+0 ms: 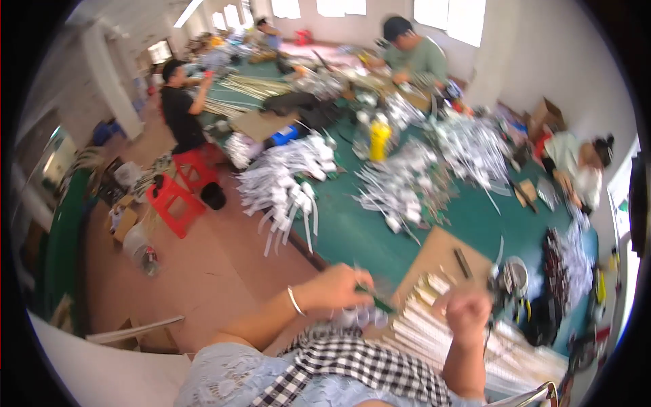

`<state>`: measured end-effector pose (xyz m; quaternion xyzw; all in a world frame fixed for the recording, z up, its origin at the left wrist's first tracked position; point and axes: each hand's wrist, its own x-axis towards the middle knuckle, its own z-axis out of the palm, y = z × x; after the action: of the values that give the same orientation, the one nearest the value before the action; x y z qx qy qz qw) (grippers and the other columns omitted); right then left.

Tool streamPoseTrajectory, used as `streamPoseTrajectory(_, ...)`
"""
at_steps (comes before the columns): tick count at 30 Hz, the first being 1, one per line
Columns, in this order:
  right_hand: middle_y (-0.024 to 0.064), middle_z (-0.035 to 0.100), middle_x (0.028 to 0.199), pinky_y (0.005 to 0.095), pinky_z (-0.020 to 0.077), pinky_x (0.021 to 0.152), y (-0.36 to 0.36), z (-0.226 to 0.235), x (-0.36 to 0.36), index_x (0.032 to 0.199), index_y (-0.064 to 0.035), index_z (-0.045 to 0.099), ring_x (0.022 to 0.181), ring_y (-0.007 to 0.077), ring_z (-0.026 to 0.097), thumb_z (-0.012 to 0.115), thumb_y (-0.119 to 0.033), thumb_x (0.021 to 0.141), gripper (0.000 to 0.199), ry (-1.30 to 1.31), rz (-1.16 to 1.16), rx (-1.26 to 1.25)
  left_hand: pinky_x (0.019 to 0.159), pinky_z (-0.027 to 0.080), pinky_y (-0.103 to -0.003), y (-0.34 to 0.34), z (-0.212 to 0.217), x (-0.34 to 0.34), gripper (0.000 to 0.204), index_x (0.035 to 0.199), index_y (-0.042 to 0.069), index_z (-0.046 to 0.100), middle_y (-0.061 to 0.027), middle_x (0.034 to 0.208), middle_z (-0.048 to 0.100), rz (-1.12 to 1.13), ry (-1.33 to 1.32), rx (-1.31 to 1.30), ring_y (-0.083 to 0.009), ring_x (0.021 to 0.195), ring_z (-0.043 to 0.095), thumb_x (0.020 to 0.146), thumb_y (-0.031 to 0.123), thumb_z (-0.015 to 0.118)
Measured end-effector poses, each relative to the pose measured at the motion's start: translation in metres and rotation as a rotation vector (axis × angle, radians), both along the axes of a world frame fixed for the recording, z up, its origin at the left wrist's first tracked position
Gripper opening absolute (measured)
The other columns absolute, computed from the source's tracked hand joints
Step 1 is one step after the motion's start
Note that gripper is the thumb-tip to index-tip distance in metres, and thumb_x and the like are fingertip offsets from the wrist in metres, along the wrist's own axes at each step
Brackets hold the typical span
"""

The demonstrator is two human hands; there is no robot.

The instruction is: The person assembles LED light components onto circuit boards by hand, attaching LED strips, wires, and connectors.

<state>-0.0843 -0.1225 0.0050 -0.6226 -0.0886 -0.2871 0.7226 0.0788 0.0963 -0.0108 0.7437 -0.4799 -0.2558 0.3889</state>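
My left hand point(339, 288), with a white bracelet point(296, 300) at its wrist, is closed around a thin dark green piece point(377, 299) that sticks out to the right. Pale rolled pieces point(363, 317) show just below it. Fingers curled into a fist, my right hand point(468, 308) is raised over a row of long whitish strips point(430, 339); motion blur hides what it holds, if anything. The strips lie side by side in front of me, partly on a brown board point(434, 254). A short dark bar point(462, 263) lies on that board.
White strip bundles point(288, 176) are heaped on the green table point(339, 234), beside a yellow bottle point(378, 139). A round tin point(512, 277) stands right of the board. Red stools point(175, 207) stand on the left floor. Three other people point(413, 57) work around the table.
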Motion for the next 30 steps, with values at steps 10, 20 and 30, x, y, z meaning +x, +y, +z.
streamPoseTrajectory(10,0.0115,0.059,0.112,0.0293,0.0426,0.089,0.022,-0.014,0.037,0.119,-0.0002,0.055,0.102,0.0166,0.055,0.06,-0.032,0.086,0.046,0.536,0.207,-0.068,0.059,0.041,-0.019,-0.005,0.015,-0.002,0.017,0.089,0.002,0.058,0.0024,0.075,0.058,0.155,0.474,-0.255,-0.0028,0.067,0.05,0.079,0.011,0.069)
streamPoseTrajectory(20,0.0112,0.063,0.105,0.0311,0.0395,0.092,0.011,-0.03,0.035,0.114,0.0028,0.058,0.1,0.0156,0.056,0.043,-0.028,0.096,0.038,0.244,0.135,0.481,0.058,0.042,-0.019,-0.007,0.004,-0.011,0.015,0.089,0.002,0.056,-0.0001,0.075,0.06,0.228,0.559,-0.128,-0.0042,0.066,0.053,0.082,0.01,0.066)
streamPoseTrajectory(30,0.0138,0.06,0.114,0.0351,0.0352,0.099,0.016,-0.032,0.042,0.116,0.0015,0.057,0.118,0.0246,0.046,0.068,-0.026,0.08,0.047,0.506,0.168,-0.15,0.058,0.042,-0.019,-0.013,-0.003,-0.015,0.014,0.087,0.002,0.056,-0.0003,0.075,0.061,0.189,0.554,-0.196,-0.0036,0.066,0.052,0.082,0.011,0.066)
